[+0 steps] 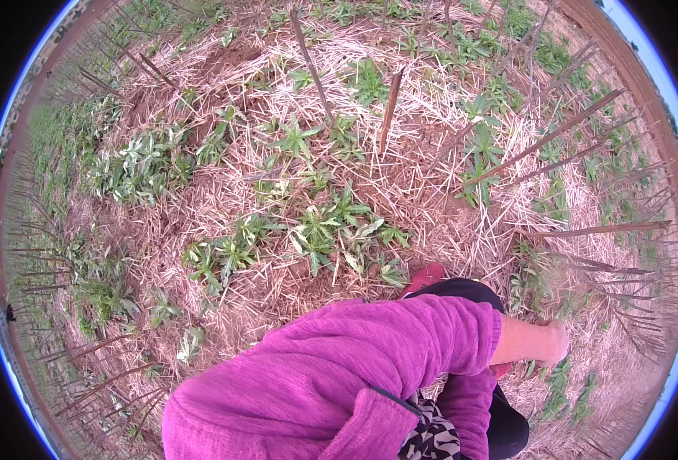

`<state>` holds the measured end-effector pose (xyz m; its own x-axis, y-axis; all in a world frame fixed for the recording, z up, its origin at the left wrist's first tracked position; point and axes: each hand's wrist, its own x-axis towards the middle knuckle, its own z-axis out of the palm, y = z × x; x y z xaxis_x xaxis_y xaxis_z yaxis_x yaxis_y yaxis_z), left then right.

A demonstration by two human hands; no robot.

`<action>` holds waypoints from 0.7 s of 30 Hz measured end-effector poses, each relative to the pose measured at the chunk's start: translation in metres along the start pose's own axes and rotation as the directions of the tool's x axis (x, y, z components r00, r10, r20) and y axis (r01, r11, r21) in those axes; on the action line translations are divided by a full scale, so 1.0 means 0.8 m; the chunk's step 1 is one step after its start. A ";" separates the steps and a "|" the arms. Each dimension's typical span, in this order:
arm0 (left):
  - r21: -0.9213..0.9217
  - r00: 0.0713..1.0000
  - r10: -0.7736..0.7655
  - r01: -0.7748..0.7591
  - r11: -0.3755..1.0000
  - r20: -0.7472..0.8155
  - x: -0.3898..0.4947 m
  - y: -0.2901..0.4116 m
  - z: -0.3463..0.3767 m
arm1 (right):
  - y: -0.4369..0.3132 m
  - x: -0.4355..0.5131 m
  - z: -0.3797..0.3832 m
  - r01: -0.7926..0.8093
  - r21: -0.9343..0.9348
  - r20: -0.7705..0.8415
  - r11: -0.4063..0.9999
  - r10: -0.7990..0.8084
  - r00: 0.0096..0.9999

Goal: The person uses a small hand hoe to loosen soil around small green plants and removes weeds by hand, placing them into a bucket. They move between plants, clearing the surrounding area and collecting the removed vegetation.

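My left arm, in a magenta fleece sleeve, reaches across the lower middle to the right. At its end my left hand (554, 343) is low over straw and green weeds (557, 382); its fingers are turned away, so whether it holds anything cannot be told. The sleeve of my other arm (468, 402) shows beneath it, but my right hand is out of view. Near my bent, dark-trousered knee lies a red shoe (427, 276), and more red shows under the left wrist. Leafy weeds (316, 230) grow in the straw ahead of me.
Dry straw (339, 75) covers reddish soil. Upright cut stalks stand around, among them a thick brown one (391, 112), a taller one (311, 63) and a long leaning one (551, 135). A dense leafy clump (143, 164) grows at the left. A dirt track (620, 52) curves along the right rim.
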<state>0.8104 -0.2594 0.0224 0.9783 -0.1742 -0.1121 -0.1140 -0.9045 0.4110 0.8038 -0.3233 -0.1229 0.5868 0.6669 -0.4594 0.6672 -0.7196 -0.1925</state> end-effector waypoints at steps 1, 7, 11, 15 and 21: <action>0.011 0.997 -0.019 0.019 1.000 0.076 0.007 0.006 0.009 | 0.001 0.003 0.003 -0.004 0.002 -0.001 1.000 0.004 1.000; -0.077 0.968 -0.136 0.155 0.985 0.211 0.033 -0.025 0.063 | 0.003 0.014 0.023 0.011 0.026 -0.004 1.000 -0.011 1.000; 0.234 0.861 -0.391 0.474 0.849 -0.326 -0.007 -0.073 0.106 | 0.002 0.027 0.037 0.037 0.057 -0.016 0.998 -0.036 0.999; 0.121 0.929 -0.369 0.367 0.922 -0.008 -0.058 -0.088 0.068 | -0.019 0.046 0.058 0.064 0.111 -0.037 0.992 -0.061 0.997; 0.227 0.864 -0.330 0.259 0.939 0.380 -0.173 -0.067 0.007 | -0.051 0.022 0.028 -0.145 0.125 -0.096 0.982 0.157 0.983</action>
<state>0.6804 -0.1890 0.0110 0.8171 0.0003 -0.5765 0.1073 -0.9826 0.1516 0.7767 -0.2868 -0.1422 0.7255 0.5611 -0.3984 0.5127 -0.8269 -0.2310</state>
